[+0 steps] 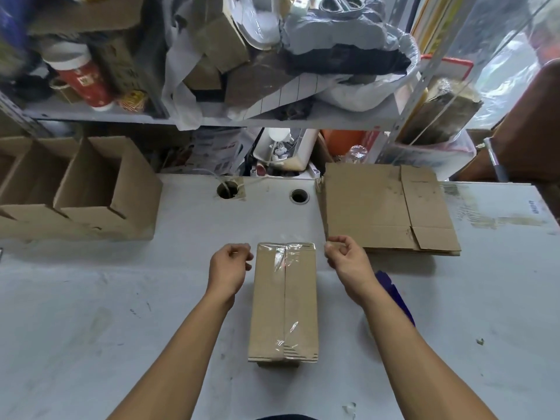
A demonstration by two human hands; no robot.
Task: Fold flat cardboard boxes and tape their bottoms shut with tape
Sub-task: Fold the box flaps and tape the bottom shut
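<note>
Your folded box (285, 301) sits mid-bench, bottom face up, long axis running away from you. Clear tape (285, 262) runs along the centre seam and wraps over both the far and near ends; it looks wrinkled at each end. Your left hand (228, 269) hovers just beside the box's far-left corner, fingers loosely curled, gripping nothing, not touching the cardboard as far as I can tell. Your right hand (345, 259) mirrors it at the far-right corner, thumb and fingertips drawn together; can't tell if there's a scrap of tape pinched there or nothing at all. Stack of flat boxes (385, 207) lies on the bench (121, 313) to the right and further back, its near-left corner close to your right hand. Something dark blue (394, 295) peeks out from behind your right forearm, mostly hidden, can't identify it. Finished open boxes (91, 189) stand in a row at the bench's far left, openings up. Two round holes (263, 192) in the bench top beyond the box. Cluttered shelf (121, 115) behind the bench.
</note>
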